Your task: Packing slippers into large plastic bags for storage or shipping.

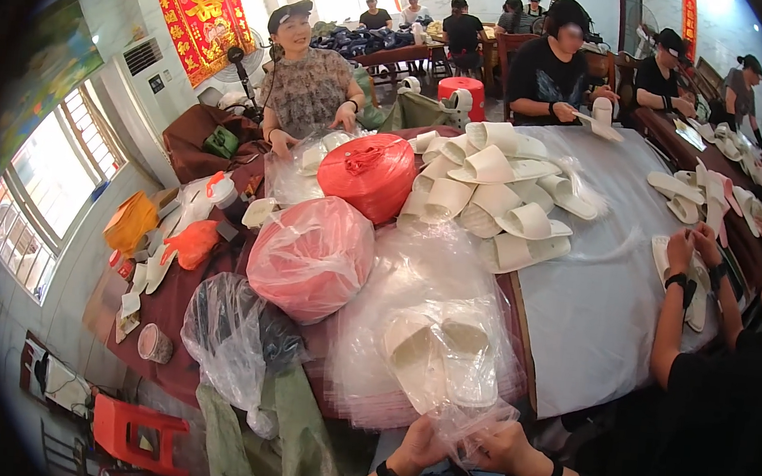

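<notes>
A pair of off-white slippers [432,356] lies inside a clear plastic bag [460,426] near the table's front edge. My left hand [420,448] pinches the gathered near end of this bag on its left side. On the other side of the same end, my right hand [506,448] has its fingers closed on the plastic. Beneath the slippers spreads a thick stack of flat clear bags [370,364]. Just beyond it rises a heap of loose off-white slippers [485,188]. Some of my fingertips are hidden by crumpled plastic.
Left of the stack are a pink plastic-wrapped roll [311,259], a red twine roll [366,175] and a clear bag with dark contents [228,324]. A grey sheet [601,312] covers the right side. Co-workers sit around; one person's hands [695,252] handle slippers at right.
</notes>
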Motion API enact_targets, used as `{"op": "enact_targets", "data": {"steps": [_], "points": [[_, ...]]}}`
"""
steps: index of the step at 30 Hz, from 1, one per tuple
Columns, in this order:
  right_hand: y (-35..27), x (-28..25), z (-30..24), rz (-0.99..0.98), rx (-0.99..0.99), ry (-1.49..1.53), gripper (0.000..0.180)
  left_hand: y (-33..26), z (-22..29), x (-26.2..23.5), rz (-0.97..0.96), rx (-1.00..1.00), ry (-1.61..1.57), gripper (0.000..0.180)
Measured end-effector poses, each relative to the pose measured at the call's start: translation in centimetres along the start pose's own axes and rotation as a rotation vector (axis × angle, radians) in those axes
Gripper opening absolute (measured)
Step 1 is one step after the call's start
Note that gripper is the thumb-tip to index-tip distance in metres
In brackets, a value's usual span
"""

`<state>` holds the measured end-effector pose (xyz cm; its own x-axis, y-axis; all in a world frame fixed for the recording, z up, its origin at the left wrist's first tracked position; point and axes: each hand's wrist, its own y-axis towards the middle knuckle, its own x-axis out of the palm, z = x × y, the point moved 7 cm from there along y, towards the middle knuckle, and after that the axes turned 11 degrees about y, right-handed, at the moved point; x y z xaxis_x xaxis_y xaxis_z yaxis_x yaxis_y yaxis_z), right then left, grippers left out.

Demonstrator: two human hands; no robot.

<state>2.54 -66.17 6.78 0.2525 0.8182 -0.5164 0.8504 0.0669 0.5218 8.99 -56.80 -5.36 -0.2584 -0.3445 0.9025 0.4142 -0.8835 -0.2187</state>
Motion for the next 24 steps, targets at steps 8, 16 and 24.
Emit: {"op": "enact_targets", "data": {"steps": [8,16,24], "points": [[0.0,0.2,0.7,-0.265,0.035,0.335,0.047,-0.8,1.4,2.3,-0.183,-0.078,0.065,0.044],[0.8,-2.3,2.8,-0.016,0.064,0.565,0.019,-3.5,6.0,5.8,-0.001,0.275,0.413,0.042],[3.0,-1.9,3.5,0.098,0.244,0.242,0.022,-12.2,9.4,-1.2,0.821,0.886,0.768,0.021]]}}
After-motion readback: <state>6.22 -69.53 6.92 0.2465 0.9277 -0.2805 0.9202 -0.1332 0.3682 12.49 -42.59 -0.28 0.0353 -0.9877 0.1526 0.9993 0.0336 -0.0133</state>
